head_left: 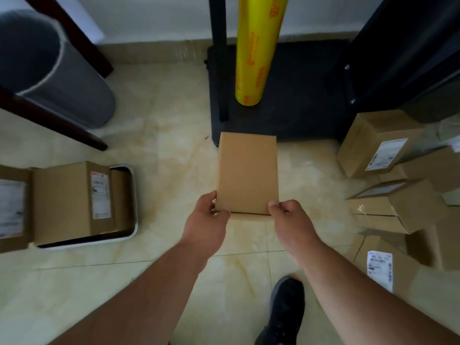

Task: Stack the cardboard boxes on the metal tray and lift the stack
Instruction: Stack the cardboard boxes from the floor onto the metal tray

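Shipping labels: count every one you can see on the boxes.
4 labels: two on the boxes at the metal tray, at and; two in the right pile, at and. Others may be hidden.

I could not read a single word anywhere: the white shipping labels were too blurred, on the box in the metal tray (pixel 99 195), on the box at the far left edge (pixel 11 207), on the upright box at the right (pixel 385 155) and on the flattened box by my right arm (pixel 379 271), where I made out only barcode-like bars. The yellow film roll (pixel 258 51) carried orange printing along its length, too smeared for me to read.
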Demonstrator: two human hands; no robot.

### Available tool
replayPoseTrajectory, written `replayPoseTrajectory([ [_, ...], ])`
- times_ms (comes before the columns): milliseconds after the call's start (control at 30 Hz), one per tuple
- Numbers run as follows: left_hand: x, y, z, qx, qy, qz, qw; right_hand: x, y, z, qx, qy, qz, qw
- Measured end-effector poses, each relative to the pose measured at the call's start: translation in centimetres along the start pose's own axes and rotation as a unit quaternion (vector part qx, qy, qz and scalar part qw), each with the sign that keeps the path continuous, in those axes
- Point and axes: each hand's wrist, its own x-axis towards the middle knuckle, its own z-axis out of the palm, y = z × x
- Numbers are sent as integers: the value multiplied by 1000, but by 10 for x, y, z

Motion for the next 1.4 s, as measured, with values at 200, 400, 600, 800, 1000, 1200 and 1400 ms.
replayPoseTrajectory([
  [200, -15, -26, -70, -38, 13, 14, 999, -41, -27, 55, -6, -13, -26, 1000],
  [400, -33, -43, -134, -82, 45, 8, 996, -77, -57, 103, -19, -38, -55, 998],
  [600, -41, -59, -189, -132, 86, 10, 988, -100, -85, 152, -46, -68, -85, 993],
  [800, -41, -85, -240, -162, 129, 5, 978, -115, -108, 209, -67, -89, -112, 987],
  [1000, -41, -108, -276, -176, 169, 7, 970, -127, -117, 256, -93, -108, -136, 980],
  [1200, -32, -129, -298, -186, 180, -8, 966, -132, -116, 289, -111, -114, -143, 977],
  [1400, -21, -145, -310, -182, 182, -10, 966, -132, -109, 313, -120, -115, -142, 976],
])
